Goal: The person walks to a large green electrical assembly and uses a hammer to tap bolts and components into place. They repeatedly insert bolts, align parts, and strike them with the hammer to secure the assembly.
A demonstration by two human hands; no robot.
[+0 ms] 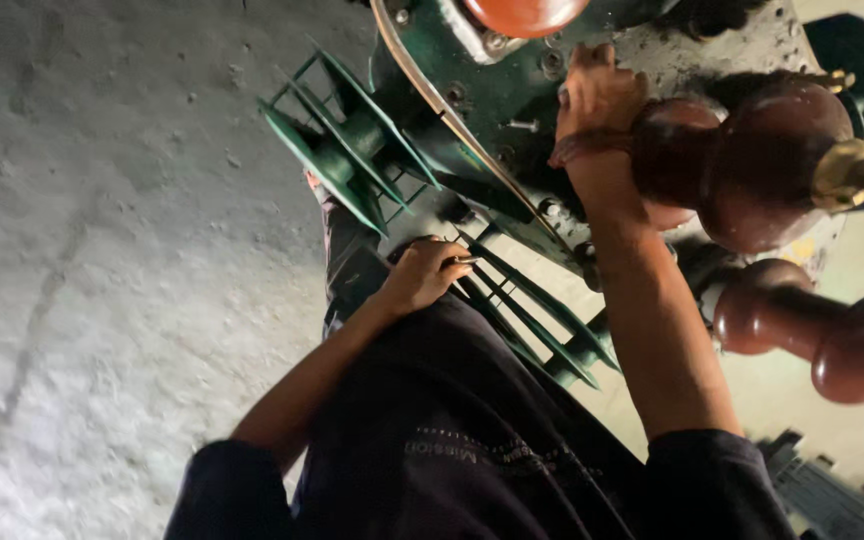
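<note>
1. Machine body: green-painted metal housing with bolts, filling the top of my view from 11 to 1 o'clock; a curved pale metal strip runs diagonally across its face.
2. Left hand: near the centre of my view, curled closed with the knuckles toward me. I see it grip a thin metal piece whose pale tip pokes out at 3 o'clock of the fingers; what the piece is I cannot tell.
3. Lower fin set: dark green ribbed fins just at 4 o'clock of the left hand, touching or nearly touching its fingers.
4. Upper fin set: a second group of green fins at 11 o'clock of the left hand, well apart from it.
5. Right hand: raised at 1 o'clock, laid against the machine body with the fingers bent; a band circles the wrist. Whether it clasps anything I cannot tell, since the fingertips are hidden.
6. Brown insulators: glossy rounded bulbs at 3 o'clock, one just beside the right wrist, another lower.
7. Floor: rough grey concrete along the whole 9 o'clock side.
</note>
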